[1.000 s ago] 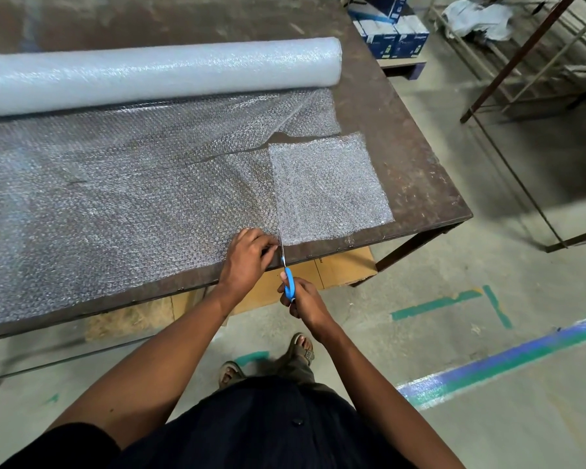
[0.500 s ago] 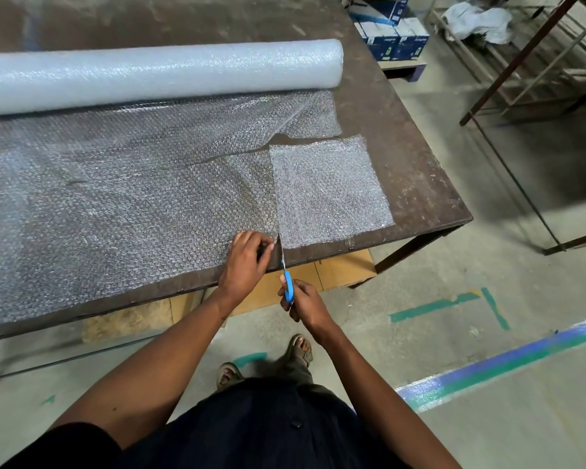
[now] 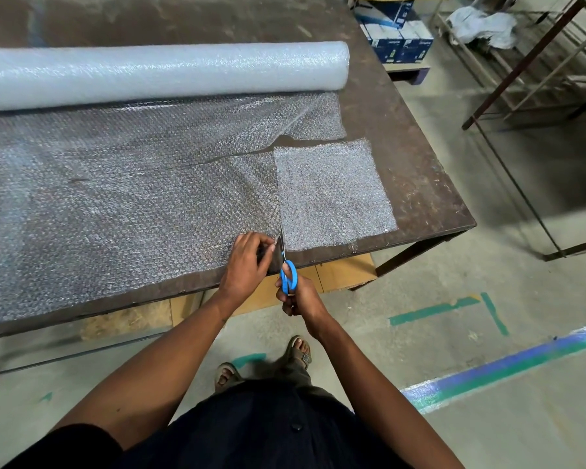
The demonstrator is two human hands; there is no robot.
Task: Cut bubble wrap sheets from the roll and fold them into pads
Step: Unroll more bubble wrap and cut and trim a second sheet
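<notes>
A: What's nearest the person?

B: The right hand (image 3: 298,294), off the near edge of the brown, worn-topped table (image 3: 416,177). Its fingers are curled through the loops of the blue-handled scissors (image 3: 287,270), blades pointing away into the wrap. I cannot tell how far the blades are parted.

A: And the other hand?

B: Just to the left of the scissors and a little beyond them, the left hand (image 3: 249,262) rests on the table edge, fingers bent, pinching the near border of the unrolled clear bubble wrap sheet (image 3: 122,204) right beside the blades.

A: Where does that sheet lie?

B: It spreads flat from the left hand far out to that hand's left and away from it. To the right of the blades, touching the cut line, lies a denser, whiter square folded bubble wrap pad (image 3: 332,194), near the table corner.

A: Beyond that?

B: Past the pad there is a ragged cut edge, then the long pale bubble wrap roll (image 3: 163,74) lying across the table, the sheet running from under it. Farther right, off the table, stand blue and white cardboard boxes (image 3: 398,38).
</notes>
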